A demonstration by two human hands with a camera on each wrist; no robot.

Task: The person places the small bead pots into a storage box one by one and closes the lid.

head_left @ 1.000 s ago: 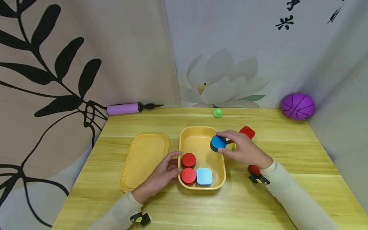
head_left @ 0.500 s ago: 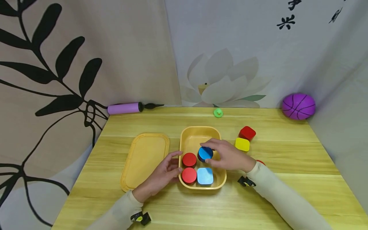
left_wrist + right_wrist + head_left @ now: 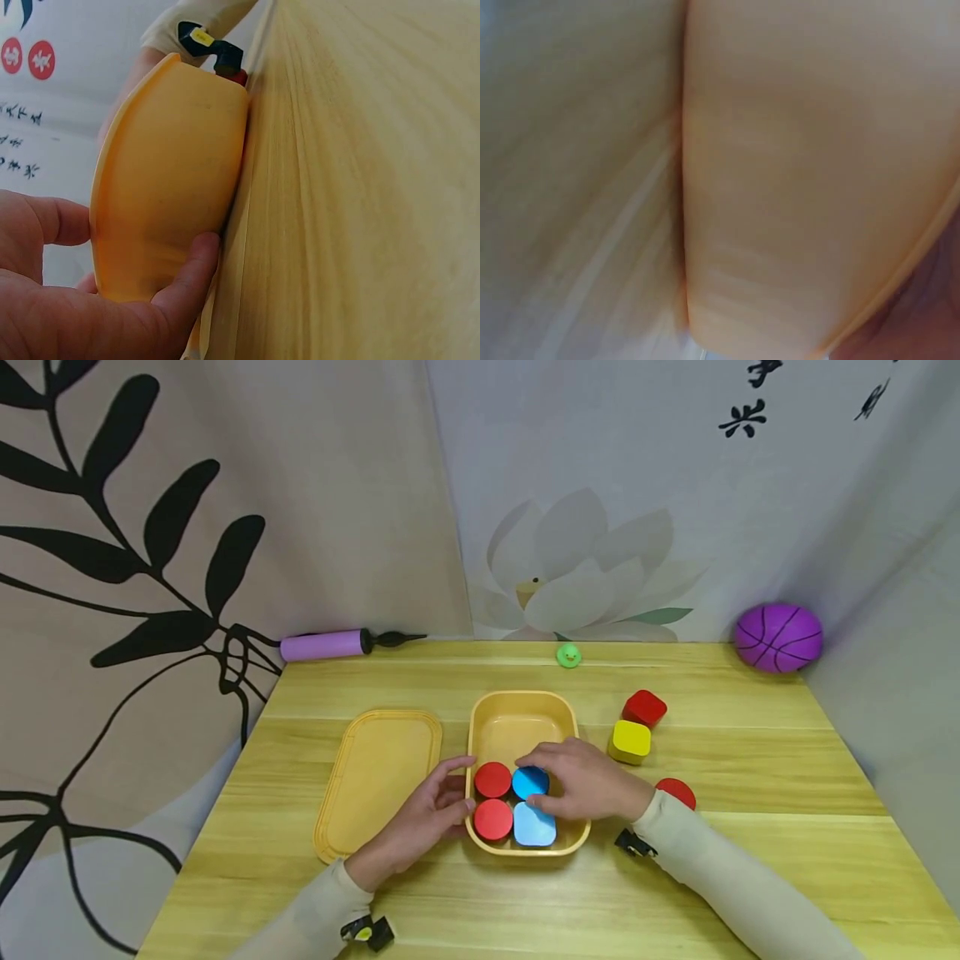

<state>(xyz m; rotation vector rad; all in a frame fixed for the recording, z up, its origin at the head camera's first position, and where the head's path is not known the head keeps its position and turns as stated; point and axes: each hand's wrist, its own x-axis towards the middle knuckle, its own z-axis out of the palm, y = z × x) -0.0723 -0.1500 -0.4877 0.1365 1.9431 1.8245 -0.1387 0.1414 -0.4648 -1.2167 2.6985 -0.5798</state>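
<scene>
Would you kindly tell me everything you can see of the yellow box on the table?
The yellow box is an open, round-cornered tub that looks like plastic, standing upright on the wooden table. Its near half holds two red discs, a blue disc and a light blue square block. The left hand grips its left wall; the right hand reaches inside.

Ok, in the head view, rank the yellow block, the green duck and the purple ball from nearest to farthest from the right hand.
Measured from the right hand:
1. Yellow block, just beyond the hand on its right, beside the tray.
2. Green duck, at the table's far edge, beyond the tray.
3. Purple ball, in the far right corner.
</scene>
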